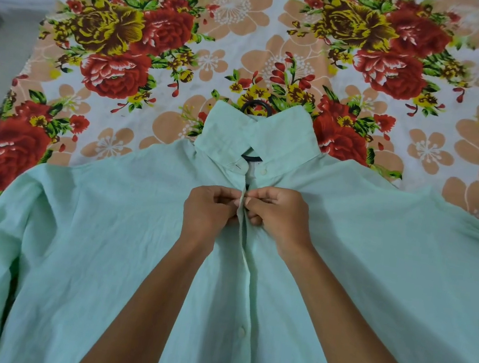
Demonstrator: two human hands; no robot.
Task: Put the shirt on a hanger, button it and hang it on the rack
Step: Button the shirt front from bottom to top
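One shirt (101,238) is lying on one bedsheet (229,26). One hanger (255,105) is showing at the collar. Two buttons are showing: one (263,171) by the collar, one (241,331) lower down. Two hands, left (210,208) and right (279,214), are pinching the placket.

The shirt (101,238) hides most of the hanger (255,105).

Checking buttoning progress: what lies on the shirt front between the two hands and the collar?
In the head view, between the hands and the collar: an unfastened collar button and a gap showing the dark hanger.
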